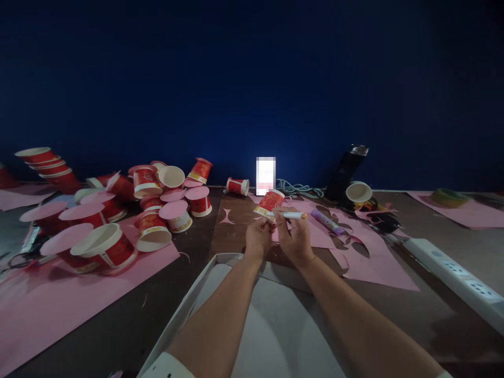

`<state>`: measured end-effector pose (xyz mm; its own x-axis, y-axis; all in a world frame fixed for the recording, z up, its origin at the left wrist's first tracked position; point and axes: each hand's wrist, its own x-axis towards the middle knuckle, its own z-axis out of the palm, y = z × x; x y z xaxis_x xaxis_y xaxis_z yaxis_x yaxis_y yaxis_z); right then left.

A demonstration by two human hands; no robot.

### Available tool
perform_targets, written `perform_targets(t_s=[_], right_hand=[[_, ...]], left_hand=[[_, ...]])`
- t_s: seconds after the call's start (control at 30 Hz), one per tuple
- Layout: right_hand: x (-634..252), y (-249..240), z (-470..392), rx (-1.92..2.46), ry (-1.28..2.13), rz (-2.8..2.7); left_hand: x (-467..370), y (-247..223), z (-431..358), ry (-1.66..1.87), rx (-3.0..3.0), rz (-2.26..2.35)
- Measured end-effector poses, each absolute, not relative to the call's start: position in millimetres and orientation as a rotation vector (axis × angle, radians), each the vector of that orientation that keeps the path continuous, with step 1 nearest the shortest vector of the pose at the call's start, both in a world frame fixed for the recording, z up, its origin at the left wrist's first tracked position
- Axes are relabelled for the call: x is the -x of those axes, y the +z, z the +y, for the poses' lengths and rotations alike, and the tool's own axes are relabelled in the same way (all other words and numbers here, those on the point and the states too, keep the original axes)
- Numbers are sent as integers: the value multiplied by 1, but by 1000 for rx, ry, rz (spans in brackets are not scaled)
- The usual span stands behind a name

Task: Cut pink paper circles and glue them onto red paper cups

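Observation:
Ahead of me, in the middle of the head view, a red paper cup (pixel 271 199) with a pale, gold-patterned band is tilted. My left hand (pixel 259 240) is closed at its lower edge and grips it, though the fingertips are partly hidden. A white marker (pixel 293 215) with an orange end lies across the fingers of my right hand (pixel 293 239), which is closed around it. The marker's left end meets the cup's near side; I cannot tell whether it touches. Beneath and beyond my hands is cut pink paper (pixel 321 239).
Several red cups (pixel 151 226), many topped with pink paper discs, crowd the left. A glue tube (pixel 328 222), a black bottle (pixel 346 170) and a power strip (pixel 452 270) are on the right. An open white box (pixel 271 325) sits under my forearms. A lit screen (pixel 265 176) stands behind.

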<state>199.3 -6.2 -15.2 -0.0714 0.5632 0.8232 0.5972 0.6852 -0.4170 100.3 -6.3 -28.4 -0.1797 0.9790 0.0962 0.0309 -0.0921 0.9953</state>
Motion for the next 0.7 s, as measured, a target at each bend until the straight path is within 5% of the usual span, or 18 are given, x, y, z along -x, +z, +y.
perform_targets(t_s=[0.7], right_hand=[[-199, -15, -4, 985, -141, -1719]], left_hand=[[-100, -33, -4, 1415, -1227, 1336]])
